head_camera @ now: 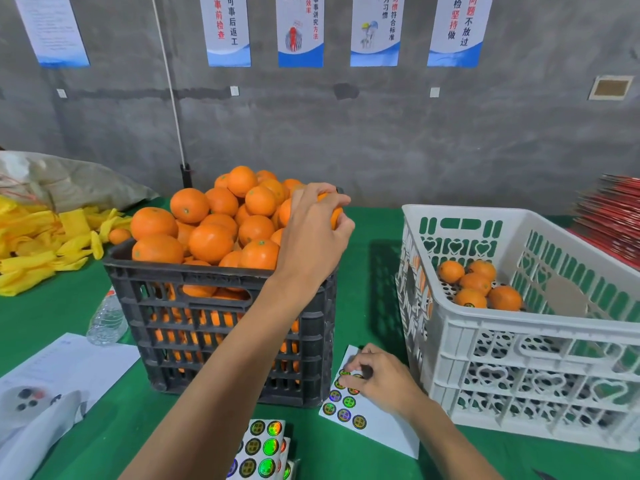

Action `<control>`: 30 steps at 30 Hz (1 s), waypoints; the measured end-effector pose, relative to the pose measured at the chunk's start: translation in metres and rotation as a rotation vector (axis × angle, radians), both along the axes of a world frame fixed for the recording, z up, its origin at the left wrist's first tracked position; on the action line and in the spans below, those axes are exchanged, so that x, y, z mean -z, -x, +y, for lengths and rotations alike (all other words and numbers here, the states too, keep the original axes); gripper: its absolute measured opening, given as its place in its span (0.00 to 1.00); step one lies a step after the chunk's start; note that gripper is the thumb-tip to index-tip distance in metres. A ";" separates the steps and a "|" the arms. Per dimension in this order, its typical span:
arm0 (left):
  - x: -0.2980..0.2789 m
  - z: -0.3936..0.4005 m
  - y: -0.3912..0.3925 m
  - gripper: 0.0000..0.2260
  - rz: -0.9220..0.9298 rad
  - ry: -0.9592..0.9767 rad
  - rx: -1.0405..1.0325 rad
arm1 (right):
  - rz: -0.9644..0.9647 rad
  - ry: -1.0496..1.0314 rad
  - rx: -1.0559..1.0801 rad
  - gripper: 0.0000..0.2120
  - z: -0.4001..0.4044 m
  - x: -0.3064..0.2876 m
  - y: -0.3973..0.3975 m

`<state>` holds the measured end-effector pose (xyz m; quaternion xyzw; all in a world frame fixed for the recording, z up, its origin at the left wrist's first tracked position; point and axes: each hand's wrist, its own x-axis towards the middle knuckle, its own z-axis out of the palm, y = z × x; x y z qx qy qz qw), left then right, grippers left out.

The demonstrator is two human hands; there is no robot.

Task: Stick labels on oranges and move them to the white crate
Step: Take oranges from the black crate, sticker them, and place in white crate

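A black crate (221,327) in the middle of the green table is heaped with oranges (211,242). My left hand (317,230) reaches over its right side and grips one orange (336,216) at the top of the pile. My right hand (379,375) rests on a white label sheet (372,424) lying between the crates, and its fingertips pinch at a round shiny label (346,373) near the sheet's upper end. The white crate (519,337) stands at the right and holds several oranges (479,284).
More label sheets (265,448) lie at the front edge. A plastic bottle (105,318) and papers (65,362) sit left of the black crate, with yellow bags (41,244) further left. Red flat cartons (613,216) are stacked at the far right. A concrete wall stands behind.
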<state>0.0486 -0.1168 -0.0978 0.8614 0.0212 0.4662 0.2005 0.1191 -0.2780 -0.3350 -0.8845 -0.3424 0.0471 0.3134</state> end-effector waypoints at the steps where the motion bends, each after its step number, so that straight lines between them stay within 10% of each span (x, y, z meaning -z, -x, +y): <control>1: 0.000 0.000 0.000 0.13 -0.001 -0.003 -0.001 | -0.005 0.003 0.000 0.13 0.000 0.000 0.000; 17: -0.001 -0.004 0.005 0.12 -0.004 -0.005 -0.006 | 0.634 0.043 0.157 0.07 0.019 -0.035 -0.014; 30: 0.000 -0.005 0.008 0.12 0.013 -0.007 -0.012 | 0.334 0.192 0.468 0.10 0.039 -0.038 0.007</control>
